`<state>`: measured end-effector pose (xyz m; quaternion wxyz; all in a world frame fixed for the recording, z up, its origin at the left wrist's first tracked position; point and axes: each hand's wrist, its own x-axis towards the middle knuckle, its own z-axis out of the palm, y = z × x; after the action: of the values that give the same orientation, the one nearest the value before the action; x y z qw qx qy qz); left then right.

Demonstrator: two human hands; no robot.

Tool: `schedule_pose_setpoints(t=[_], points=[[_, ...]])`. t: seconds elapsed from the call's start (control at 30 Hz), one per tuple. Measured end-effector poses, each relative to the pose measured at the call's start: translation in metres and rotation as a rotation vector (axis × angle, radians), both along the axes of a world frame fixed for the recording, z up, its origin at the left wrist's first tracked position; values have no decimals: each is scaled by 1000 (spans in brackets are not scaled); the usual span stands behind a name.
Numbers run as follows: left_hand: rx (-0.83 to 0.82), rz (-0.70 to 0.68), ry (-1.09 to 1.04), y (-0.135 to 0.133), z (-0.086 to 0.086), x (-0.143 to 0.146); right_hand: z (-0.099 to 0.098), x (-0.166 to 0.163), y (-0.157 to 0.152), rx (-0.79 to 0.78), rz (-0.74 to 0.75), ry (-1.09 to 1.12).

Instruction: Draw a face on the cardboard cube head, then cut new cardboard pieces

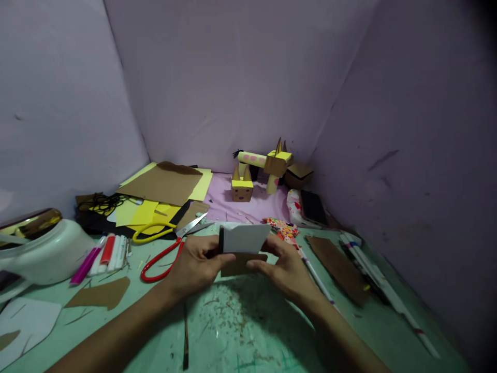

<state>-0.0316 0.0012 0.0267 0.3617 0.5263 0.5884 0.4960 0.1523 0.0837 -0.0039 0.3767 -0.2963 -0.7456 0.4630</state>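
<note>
Both hands hold a small folded cardboard piece [245, 239] over the middle of the table. Its upper panel is white, and its lower front panel is brown. My left hand [200, 264] pinches the left side, thumb in front, where a narrow dark edge stands up. At the right side, my right hand [285, 267] grips it with the thumb along the lower panel and the fingers behind. Just beyond my left hand lie open scissors [180, 241] with one yellow and one red handle.
At the back stand a cardboard animal figure [254, 159] and a small box head with ears [242, 190]. Left are cardboard sheets [161, 184], markers [108, 251] and a white pot-like vessel [50, 254]. Right lie a phone [313, 208], a cardboard strip [337, 267] and white sticks [382, 285].
</note>
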Motion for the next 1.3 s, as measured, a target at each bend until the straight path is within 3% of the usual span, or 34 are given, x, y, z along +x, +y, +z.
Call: schedule_pose_setpoints(t=[0.1,0.27,0.37,0.5,0.67,0.73,0.8,0.9,1.0,1.07,1.17,1.3], points=[[32,-23,12,-5,-1,1,4,-3,-7,-184,66,91],[-180,-96,-174,-7,-16,4,2,-5,-19,-603,234,190],[-310,-149,-259,-9,-24,9,-4,-2,-21,-752,253,172],[-382,-148,-282,-12,-25,10,-10,0,-19,-743,168,147],[-91,256,-61,-12,-21,11,-8,-8,-17,-740,-299,475],[-97,278,-115,-11,-23,17,-7,-15,-22,-750,-423,608],[-207,196,-358,-9,-27,23,-11,-22,-33,-772,-422,629],[-256,131,-582,-5,-28,22,-20,-21,-49,-786,-268,482],[-232,80,-575,-2,-22,0,-22,2,-55,-637,40,288],[-301,-112,-527,-2,-17,-19,-18,25,-50,-470,243,174],[-420,-302,-454,-1,-13,-39,-11,52,-39,32,313,-21],[-509,-380,-380,6,-14,-35,-8,52,-28,750,312,-146]])
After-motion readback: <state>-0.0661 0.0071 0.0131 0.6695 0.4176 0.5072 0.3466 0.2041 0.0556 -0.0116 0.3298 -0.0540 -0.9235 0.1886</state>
